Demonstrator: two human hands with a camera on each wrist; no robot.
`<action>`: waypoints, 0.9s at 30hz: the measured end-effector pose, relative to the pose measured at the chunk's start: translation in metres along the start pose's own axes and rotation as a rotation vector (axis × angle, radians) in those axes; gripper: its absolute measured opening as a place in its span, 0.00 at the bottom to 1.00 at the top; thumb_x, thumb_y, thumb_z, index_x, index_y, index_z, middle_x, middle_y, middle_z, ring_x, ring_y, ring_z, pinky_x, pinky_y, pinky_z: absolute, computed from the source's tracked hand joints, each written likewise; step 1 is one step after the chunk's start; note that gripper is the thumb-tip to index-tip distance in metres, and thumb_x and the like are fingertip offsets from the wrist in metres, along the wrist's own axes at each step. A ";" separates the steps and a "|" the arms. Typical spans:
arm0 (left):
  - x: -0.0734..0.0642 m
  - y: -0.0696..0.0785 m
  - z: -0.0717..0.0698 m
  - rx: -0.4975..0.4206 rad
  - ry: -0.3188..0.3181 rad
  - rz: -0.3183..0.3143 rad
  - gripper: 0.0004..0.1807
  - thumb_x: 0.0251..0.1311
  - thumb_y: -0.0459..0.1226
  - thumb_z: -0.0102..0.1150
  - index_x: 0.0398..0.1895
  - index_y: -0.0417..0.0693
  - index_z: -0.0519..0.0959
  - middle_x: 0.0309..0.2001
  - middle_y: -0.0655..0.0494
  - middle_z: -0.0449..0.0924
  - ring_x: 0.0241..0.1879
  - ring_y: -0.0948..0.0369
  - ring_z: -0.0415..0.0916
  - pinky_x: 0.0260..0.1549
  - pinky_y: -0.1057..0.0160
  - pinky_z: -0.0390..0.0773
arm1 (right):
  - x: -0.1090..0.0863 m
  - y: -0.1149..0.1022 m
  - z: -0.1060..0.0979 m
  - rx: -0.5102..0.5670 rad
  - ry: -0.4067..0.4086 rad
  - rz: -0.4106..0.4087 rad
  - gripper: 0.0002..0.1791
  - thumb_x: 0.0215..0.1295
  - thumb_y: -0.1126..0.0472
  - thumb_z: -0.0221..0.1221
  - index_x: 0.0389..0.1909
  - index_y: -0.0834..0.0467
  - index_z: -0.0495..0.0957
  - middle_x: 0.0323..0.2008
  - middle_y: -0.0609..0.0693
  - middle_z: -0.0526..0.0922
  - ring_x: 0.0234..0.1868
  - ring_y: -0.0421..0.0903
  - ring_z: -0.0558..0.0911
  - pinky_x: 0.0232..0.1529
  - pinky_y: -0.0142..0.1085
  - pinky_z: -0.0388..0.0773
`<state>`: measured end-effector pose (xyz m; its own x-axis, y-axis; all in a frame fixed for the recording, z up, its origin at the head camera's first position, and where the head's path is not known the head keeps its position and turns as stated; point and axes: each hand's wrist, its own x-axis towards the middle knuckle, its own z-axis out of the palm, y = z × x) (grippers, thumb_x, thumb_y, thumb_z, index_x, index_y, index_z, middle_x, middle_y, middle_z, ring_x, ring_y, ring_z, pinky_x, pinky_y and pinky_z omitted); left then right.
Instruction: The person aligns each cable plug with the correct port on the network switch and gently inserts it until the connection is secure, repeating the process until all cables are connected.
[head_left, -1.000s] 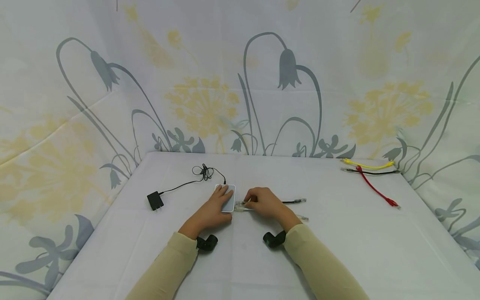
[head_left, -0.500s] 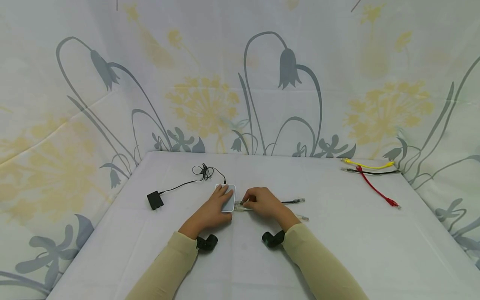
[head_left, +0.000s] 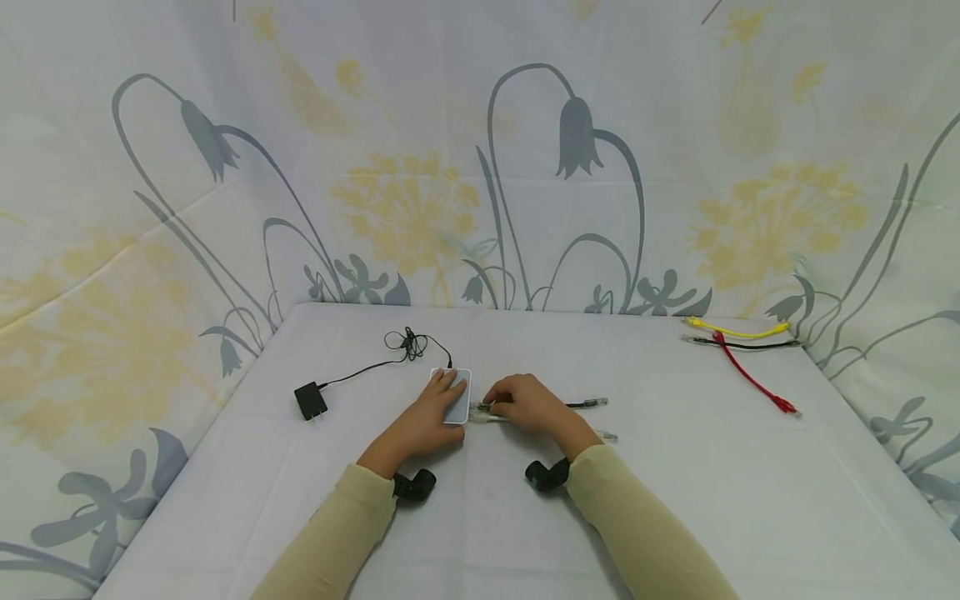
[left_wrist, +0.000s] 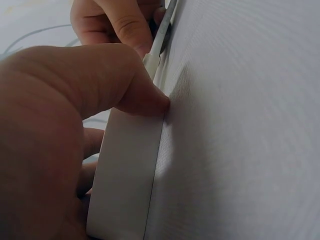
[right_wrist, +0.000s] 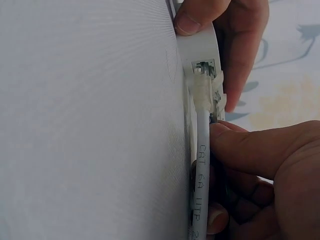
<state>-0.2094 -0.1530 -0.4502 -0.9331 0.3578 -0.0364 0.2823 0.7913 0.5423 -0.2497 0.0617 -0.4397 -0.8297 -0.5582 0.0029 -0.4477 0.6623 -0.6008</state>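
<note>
Near the middle of the counter (head_left: 465,525), a white box (head_left: 460,403) is lying flat, and the left hand (head_left: 429,418) is spanning and holding it between thumb and fingers. Beside it, the right hand (head_left: 529,407) is pinching a black cable (head_left: 585,404) near one end, while a white cable (right_wrist: 201,155) is sitting plugged into the box.

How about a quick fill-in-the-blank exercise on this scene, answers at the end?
The left hand rests on a network device with a ____ rim.
The right hand pinches the ____ Ethernet cable.
Printing on the white Ethernet cable reads "____ 6A UTP".
Yellow, black and ____ patch cables lie at the far right.
Missing words: white; black; CAT; red.
</note>
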 end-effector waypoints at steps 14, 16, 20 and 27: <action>-0.002 0.003 -0.001 -0.015 0.016 0.016 0.45 0.48 0.39 0.58 0.74 0.47 0.58 0.78 0.48 0.46 0.78 0.48 0.35 0.69 0.45 0.56 | 0.002 0.000 0.003 0.013 0.001 -0.009 0.08 0.64 0.63 0.59 0.41 0.53 0.85 0.38 0.45 0.85 0.42 0.41 0.80 0.47 0.41 0.76; -0.002 0.004 -0.001 -0.013 0.013 0.020 0.45 0.49 0.39 0.58 0.75 0.47 0.58 0.78 0.47 0.46 0.78 0.48 0.35 0.69 0.45 0.56 | 0.002 0.000 0.003 0.012 0.004 -0.012 0.08 0.64 0.63 0.59 0.41 0.53 0.85 0.38 0.45 0.85 0.42 0.41 0.81 0.47 0.41 0.76; -0.002 0.004 -0.001 -0.009 0.013 0.023 0.44 0.49 0.40 0.58 0.75 0.47 0.58 0.78 0.48 0.46 0.78 0.48 0.34 0.69 0.45 0.55 | 0.002 0.001 0.003 0.018 0.007 -0.010 0.08 0.64 0.63 0.59 0.40 0.53 0.85 0.38 0.45 0.85 0.42 0.42 0.81 0.48 0.41 0.76; -0.002 0.004 0.000 -0.004 0.018 0.024 0.45 0.48 0.41 0.57 0.74 0.47 0.58 0.78 0.47 0.46 0.78 0.47 0.35 0.69 0.44 0.55 | 0.004 0.002 0.005 0.017 0.007 -0.030 0.08 0.64 0.64 0.59 0.40 0.53 0.84 0.37 0.46 0.85 0.41 0.41 0.80 0.47 0.40 0.76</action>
<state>-0.2062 -0.1511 -0.4477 -0.9299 0.3677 -0.0077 0.3042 0.7808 0.5458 -0.2521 0.0588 -0.4446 -0.8185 -0.5739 0.0266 -0.4664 0.6367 -0.6141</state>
